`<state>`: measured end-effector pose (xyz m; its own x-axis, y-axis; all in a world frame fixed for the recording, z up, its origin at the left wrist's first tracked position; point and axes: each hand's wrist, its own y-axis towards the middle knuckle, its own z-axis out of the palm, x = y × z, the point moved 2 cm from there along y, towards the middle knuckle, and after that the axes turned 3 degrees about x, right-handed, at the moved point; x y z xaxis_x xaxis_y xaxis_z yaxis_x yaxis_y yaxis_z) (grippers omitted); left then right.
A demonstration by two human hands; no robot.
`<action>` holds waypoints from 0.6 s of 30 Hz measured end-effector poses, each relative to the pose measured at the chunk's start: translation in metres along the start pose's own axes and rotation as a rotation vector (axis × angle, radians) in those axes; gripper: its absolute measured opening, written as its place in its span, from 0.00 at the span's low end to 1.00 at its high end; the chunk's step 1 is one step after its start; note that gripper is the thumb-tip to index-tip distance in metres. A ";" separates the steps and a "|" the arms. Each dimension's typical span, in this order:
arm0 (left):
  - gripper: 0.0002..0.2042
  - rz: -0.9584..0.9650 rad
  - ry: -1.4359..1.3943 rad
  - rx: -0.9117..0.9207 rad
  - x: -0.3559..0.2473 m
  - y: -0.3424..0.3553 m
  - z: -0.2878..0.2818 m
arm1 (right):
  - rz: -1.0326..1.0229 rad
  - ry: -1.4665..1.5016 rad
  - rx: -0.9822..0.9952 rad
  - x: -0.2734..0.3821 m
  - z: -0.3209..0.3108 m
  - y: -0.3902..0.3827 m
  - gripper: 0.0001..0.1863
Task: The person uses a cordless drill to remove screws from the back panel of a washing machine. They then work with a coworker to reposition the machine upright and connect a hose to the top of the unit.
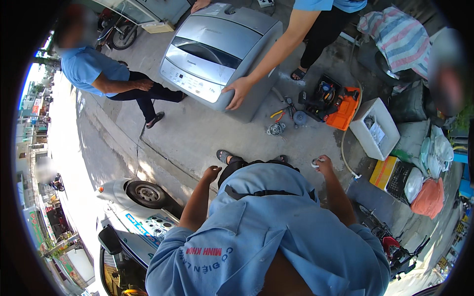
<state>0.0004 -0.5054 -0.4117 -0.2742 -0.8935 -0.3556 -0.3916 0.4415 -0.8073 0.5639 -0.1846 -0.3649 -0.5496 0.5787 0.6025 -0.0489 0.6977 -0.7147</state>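
Note:
My left hand (212, 172) hangs beside my hip, fingers curled closed; I cannot make out whether anything is in them. My right hand (324, 165) holds a small white ring-shaped object (315, 162). Ahead of me a co-worker's hand (237, 91) grips the front corner of a silver top-loading washing machine (207, 54), with another hand (200, 5) at its back edge. A second person in blue (86, 69) stands at its left. Pliers and other hand tools (281, 111) lie by the machine, near a metal part (276, 129).
An orange toolbox (343, 106), white foam box (363, 126), hose (344, 153) and heaped bags (428, 195) line the right. A parked vehicle (113, 202) is at lower left, motorbikes (118, 34) at upper left and lower right. A kerb edge runs along the left.

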 end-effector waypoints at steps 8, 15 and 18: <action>0.31 0.032 0.024 -0.016 -0.094 -0.045 0.008 | 0.214 0.075 -0.020 -0.095 -0.044 -0.001 0.15; 0.31 -0.019 0.001 -0.046 -0.076 -0.035 0.010 | 0.267 -0.100 -0.090 -0.098 -0.076 0.000 0.17; 0.31 -0.040 -0.013 -0.077 -0.068 -0.035 0.012 | 0.222 -0.059 -0.060 -0.078 -0.068 0.016 0.18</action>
<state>0.0429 -0.4614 -0.3652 -0.2460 -0.9114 -0.3298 -0.4690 0.4097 -0.7824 0.6629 -0.1902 -0.3992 -0.5889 0.6964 0.4101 0.1271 0.5810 -0.8039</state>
